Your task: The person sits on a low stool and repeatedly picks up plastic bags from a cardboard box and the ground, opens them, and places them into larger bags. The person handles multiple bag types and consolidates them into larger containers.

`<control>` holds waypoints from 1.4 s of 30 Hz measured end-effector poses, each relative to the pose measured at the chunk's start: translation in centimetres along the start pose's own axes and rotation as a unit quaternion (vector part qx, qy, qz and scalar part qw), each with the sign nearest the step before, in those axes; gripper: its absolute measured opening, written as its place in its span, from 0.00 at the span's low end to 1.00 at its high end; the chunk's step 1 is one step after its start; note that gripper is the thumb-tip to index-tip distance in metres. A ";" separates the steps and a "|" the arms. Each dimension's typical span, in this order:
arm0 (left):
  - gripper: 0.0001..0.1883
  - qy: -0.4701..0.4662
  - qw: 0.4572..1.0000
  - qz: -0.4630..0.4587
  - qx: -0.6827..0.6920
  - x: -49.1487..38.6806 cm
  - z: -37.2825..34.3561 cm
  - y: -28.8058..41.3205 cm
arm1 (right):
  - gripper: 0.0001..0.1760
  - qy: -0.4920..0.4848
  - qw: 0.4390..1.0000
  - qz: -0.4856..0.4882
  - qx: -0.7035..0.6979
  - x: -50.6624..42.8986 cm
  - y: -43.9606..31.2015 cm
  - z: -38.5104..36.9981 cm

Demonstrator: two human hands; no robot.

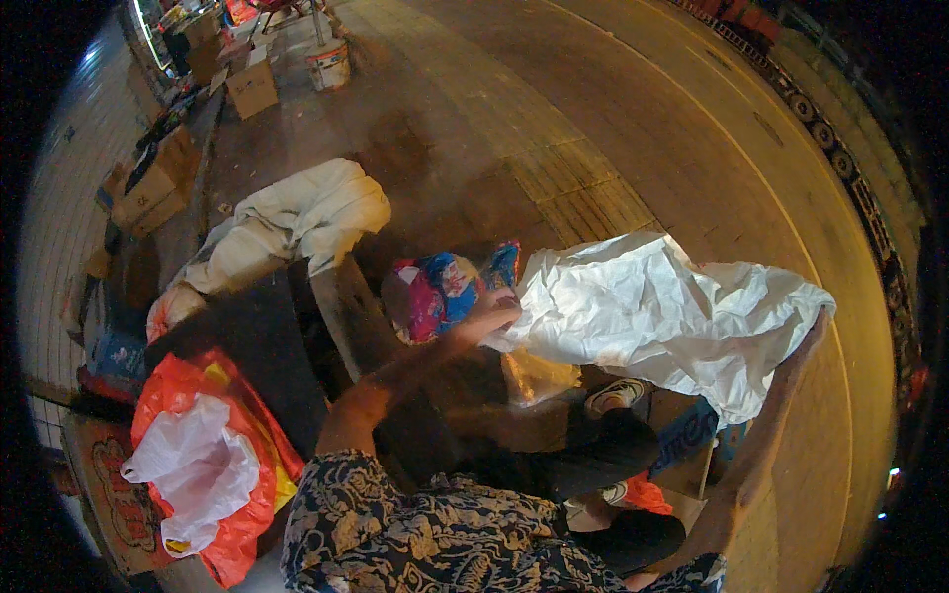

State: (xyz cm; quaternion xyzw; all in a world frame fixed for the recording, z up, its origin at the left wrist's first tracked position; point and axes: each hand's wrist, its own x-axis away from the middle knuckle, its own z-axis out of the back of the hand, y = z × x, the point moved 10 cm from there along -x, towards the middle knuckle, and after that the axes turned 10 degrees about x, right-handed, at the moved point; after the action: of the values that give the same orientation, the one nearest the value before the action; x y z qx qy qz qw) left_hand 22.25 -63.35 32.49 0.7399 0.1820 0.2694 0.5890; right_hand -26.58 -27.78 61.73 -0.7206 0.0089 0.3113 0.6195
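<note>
A crumpled white sack (630, 311), apparently woven plastic, is stretched out in front of me between my two hands. My left hand (502, 310) pinches its left edge. My right arm reaches far out to the right, and my right hand (818, 325) holds the sack's other end, its fingers mostly hidden by the material. Just beyond my left hand lies a blue and pink printed plastic bag (445, 293). Under the sack's near edge a yellowish clear plastic bag (541, 376) shows beside a cardboard box (511, 424).
Red plastic bags (152, 404) with a white plastic bag (194, 452) lie at my left. Cream cloth (311, 207) drapes over a dark surface. Cardboard boxes (156, 189) and a bucket (328, 67) stand farther along the pavement. A road (741, 96) runs along the right.
</note>
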 end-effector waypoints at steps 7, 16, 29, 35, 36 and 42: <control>0.15 0.191 0.977 -0.093 -0.036 0.0 1.0 2.0 | 0.23 0.032 0.978 0.070 0.192 0.9 -2.3 1.0; 0.24 0.063 0.992 -0.089 -0.058 -1.2 -4.2 4.5 | 0.17 0.035 0.998 -0.047 0.022 4.2 -4.9 -3.3; 0.23 -0.068 0.940 -0.039 0.332 -6.8 -4.6 0.1 | 0.16 0.016 0.996 -0.083 -0.030 4.2 -5.4 -4.4; 0.38 -0.061 0.953 -0.215 0.204 -4.4 -3.4 5.9 | 0.16 -0.039 0.992 -0.094 -0.070 1.9 -2.0 -2.7; 0.42 0.044 0.942 -0.330 -0.043 -2.6 -2.5 8.0 | 0.16 -0.043 0.988 -0.107 -0.098 1.6 -1.3 -2.3; 0.38 0.035 0.964 -0.259 -0.055 -6.3 -0.1 6.3 | 0.16 -0.032 0.997 -0.042 -0.055 0.5 0.1 0.8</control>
State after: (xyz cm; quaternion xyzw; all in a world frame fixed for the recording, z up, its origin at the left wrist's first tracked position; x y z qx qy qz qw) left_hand 16.94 -68.51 37.42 0.6244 0.3727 0.1429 0.6714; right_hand -26.61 -26.93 61.36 -0.7428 -0.0587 0.3081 0.5915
